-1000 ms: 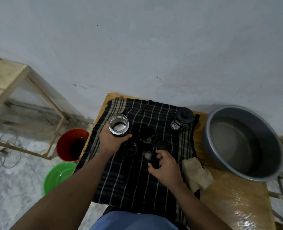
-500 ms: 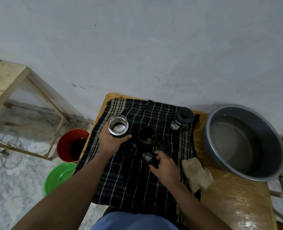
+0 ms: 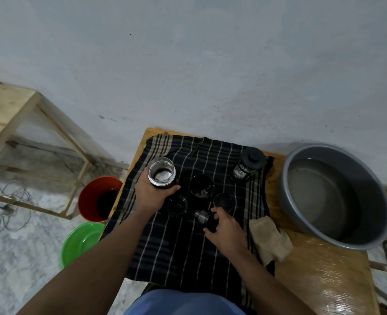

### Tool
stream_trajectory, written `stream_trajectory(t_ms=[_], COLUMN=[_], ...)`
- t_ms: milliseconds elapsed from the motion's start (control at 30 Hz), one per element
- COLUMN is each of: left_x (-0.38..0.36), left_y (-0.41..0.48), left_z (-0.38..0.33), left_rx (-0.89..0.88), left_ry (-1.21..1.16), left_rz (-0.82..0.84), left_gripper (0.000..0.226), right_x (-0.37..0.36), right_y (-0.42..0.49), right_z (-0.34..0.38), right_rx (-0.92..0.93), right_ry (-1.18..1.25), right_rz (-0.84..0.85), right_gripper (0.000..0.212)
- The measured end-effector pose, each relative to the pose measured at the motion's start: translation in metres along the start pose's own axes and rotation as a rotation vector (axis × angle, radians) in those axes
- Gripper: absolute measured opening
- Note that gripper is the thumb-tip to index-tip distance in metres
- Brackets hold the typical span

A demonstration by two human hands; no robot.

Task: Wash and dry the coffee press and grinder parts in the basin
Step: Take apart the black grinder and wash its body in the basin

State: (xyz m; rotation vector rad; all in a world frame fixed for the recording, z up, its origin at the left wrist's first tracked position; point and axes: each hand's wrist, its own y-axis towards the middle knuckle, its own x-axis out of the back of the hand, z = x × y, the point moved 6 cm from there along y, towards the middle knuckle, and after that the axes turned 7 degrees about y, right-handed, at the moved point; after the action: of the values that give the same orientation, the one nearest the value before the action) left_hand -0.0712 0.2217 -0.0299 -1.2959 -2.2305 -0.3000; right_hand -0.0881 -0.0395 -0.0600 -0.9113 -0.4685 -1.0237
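Head view: clear glass jar (image 3: pixel 161 171) (whitish residue inside)

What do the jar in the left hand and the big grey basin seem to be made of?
The jar: clear glass, likely; its bottom shows through the wall. The basin: probably metal, dull grey finish, soft sheen on the rim; plastic is possible.

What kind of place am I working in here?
Probably a makeshift washing-up corner in a bare room, not a fitted kitchen: a metal basin of water on a wooden table, a red bucket and green bowl on the rough floor.
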Motion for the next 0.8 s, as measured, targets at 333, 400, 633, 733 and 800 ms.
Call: stream_trajectory(t_ms=[333, 400, 633, 733, 800], left_x=[0.001, 0.001, 0.014, 0.023, 0.027], left_y=[-0.005, -0.007, -0.010, -0.005, 0.005], left_z=[-0.001, 0.000, -0.012, -0.039, -0.062], left_rx=[0.020, 0.007, -0.012, -0.119, -0.202], left_ry=[0.016, 0.030, 0.043, 0.048, 0.076], left_rz=[0.013, 0.028, 0.017, 0.030, 0.034], left_gripper=[0.084, 0.088, 0.075, 0.069, 0.071], right_x=[0.019, 0.028, 0.052, 0.064, 0.083], right_y=[-0.001, 0.004, 0.032, 0.039, 0.039], right_z=[0.020, 0.035, 0.127, 0.153, 0.164], right_rx=[0.141, 0.225, 0.436, 0.378, 0.372], right_ry=[0.133, 0.188, 0.181, 0.409, 0.521], right_rz=[-0.173, -0.271, -0.174, 0.010, 0.014], right_gripper=[0.068, 0.053, 0.061, 0.083, 0.090])
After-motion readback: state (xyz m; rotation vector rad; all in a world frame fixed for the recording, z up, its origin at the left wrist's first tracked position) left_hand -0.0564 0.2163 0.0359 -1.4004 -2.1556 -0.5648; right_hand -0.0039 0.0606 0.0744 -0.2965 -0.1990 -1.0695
